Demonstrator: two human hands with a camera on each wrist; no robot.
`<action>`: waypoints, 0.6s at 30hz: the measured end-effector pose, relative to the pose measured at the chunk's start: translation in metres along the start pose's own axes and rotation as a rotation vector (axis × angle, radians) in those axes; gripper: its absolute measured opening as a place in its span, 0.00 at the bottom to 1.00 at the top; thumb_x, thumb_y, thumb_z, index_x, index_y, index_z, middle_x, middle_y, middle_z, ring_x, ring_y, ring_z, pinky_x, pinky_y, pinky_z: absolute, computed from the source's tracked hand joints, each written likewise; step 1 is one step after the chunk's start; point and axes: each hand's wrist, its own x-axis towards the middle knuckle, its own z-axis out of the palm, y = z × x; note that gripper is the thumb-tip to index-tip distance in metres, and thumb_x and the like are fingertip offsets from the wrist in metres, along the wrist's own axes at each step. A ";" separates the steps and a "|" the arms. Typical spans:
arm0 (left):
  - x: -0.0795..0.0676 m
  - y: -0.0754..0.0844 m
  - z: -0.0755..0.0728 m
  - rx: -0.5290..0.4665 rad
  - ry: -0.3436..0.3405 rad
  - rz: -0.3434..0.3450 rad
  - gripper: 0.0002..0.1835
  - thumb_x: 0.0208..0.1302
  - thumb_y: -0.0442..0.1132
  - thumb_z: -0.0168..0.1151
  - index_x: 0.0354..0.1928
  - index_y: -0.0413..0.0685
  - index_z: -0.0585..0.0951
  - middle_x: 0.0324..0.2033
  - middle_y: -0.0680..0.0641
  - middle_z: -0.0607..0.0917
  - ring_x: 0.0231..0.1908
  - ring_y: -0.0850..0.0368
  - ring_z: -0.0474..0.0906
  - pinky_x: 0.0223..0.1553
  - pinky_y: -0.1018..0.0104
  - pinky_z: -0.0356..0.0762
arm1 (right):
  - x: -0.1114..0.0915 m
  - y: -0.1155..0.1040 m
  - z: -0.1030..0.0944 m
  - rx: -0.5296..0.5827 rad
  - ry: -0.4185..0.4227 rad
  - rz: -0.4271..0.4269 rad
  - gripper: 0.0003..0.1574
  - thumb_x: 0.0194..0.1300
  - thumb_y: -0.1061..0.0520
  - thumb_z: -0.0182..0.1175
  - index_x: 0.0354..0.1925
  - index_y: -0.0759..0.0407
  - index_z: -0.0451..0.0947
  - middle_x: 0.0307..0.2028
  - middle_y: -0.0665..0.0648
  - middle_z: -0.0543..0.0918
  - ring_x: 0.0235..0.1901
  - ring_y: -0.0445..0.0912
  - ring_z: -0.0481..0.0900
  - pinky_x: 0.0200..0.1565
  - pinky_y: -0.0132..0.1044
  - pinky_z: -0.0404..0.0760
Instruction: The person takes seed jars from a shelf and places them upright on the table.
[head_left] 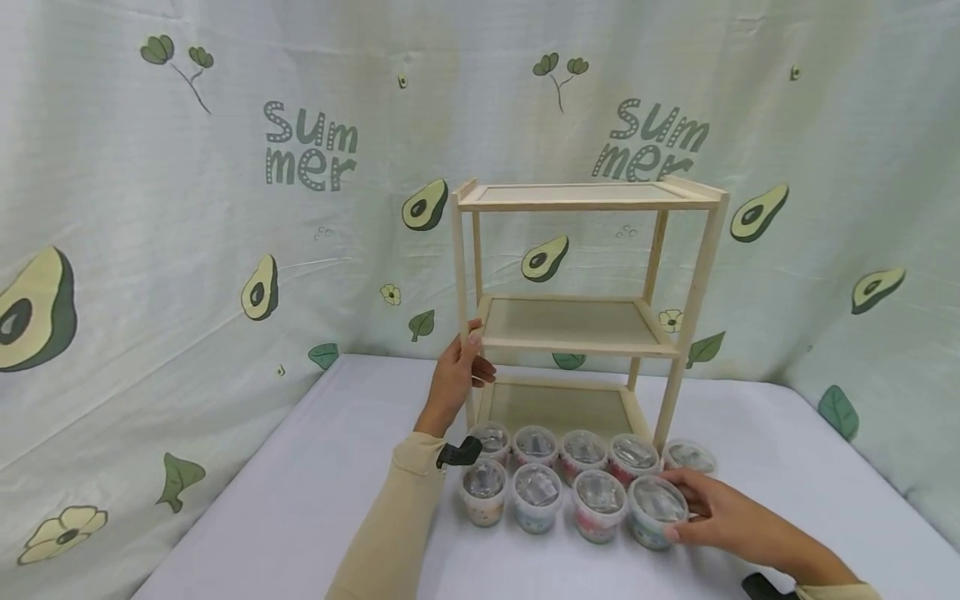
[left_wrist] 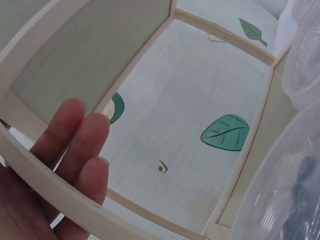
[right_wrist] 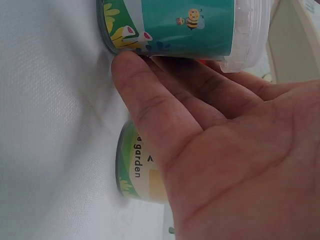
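Note:
A pale wooden three-tier shelf rack (head_left: 577, 343) stands on the table. My left hand (head_left: 459, 367) grips its left front post, and in the left wrist view the fingers (left_wrist: 90, 145) come round the wood. Round plastic tubs with clear lids stand in two rows before the rack. With thumb and fingers, my right hand (head_left: 720, 517) holds the right side of the front row's rightmost tub (head_left: 657, 510). That tub has a teal label with a bee in the right wrist view, where my thumb touches near its base and the other fingers are partly hidden behind it.
More tubs stand close beside it, such as a pink-labelled tub (head_left: 598, 504) and a tub (head_left: 483, 492) at the left end. Behind my right hand is another tub (head_left: 690, 456), by the rack's right front post. A white cloth covers the table (head_left: 300, 500); a printed curtain (head_left: 337, 250) hangs behind.

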 end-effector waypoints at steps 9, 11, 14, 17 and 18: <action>0.001 -0.002 0.002 -0.018 -0.027 -0.026 0.28 0.77 0.60 0.47 0.74 0.63 0.67 0.30 0.32 0.86 0.31 0.34 0.85 0.35 0.44 0.80 | -0.003 0.000 -0.001 0.023 -0.006 0.043 0.44 0.71 0.56 0.61 0.68 0.81 0.52 0.63 0.76 0.71 0.54 0.29 0.76 0.46 0.27 0.76; 0.002 0.000 0.001 -0.020 -0.031 -0.024 0.28 0.79 0.57 0.46 0.75 0.59 0.66 0.31 0.30 0.86 0.32 0.31 0.85 0.37 0.39 0.79 | -0.002 0.000 -0.002 0.011 -0.003 0.045 0.44 0.71 0.55 0.61 0.69 0.81 0.52 0.64 0.76 0.70 0.57 0.37 0.76 0.46 0.28 0.76; 0.000 0.010 0.000 -0.011 -0.022 -0.016 0.27 0.80 0.52 0.47 0.75 0.53 0.66 0.30 0.27 0.84 0.33 0.28 0.84 0.38 0.35 0.78 | -0.002 -0.001 -0.002 -0.027 0.002 0.035 0.44 0.71 0.55 0.61 0.69 0.81 0.52 0.64 0.78 0.69 0.61 0.56 0.75 0.46 0.28 0.76; -0.007 0.023 -0.001 0.001 0.007 0.000 0.26 0.80 0.49 0.49 0.73 0.48 0.69 0.29 0.26 0.84 0.32 0.27 0.83 0.36 0.38 0.80 | -0.003 -0.002 -0.002 -0.053 -0.006 0.014 0.44 0.72 0.55 0.61 0.69 0.81 0.53 0.65 0.79 0.66 0.61 0.64 0.74 0.47 0.28 0.77; -0.010 0.026 -0.001 -0.002 0.017 0.010 0.25 0.80 0.48 0.49 0.73 0.46 0.69 0.29 0.25 0.83 0.32 0.27 0.83 0.35 0.40 0.81 | -0.003 -0.003 -0.002 -0.055 -0.012 0.005 0.44 0.72 0.56 0.61 0.69 0.81 0.53 0.65 0.80 0.66 0.61 0.59 0.75 0.47 0.29 0.77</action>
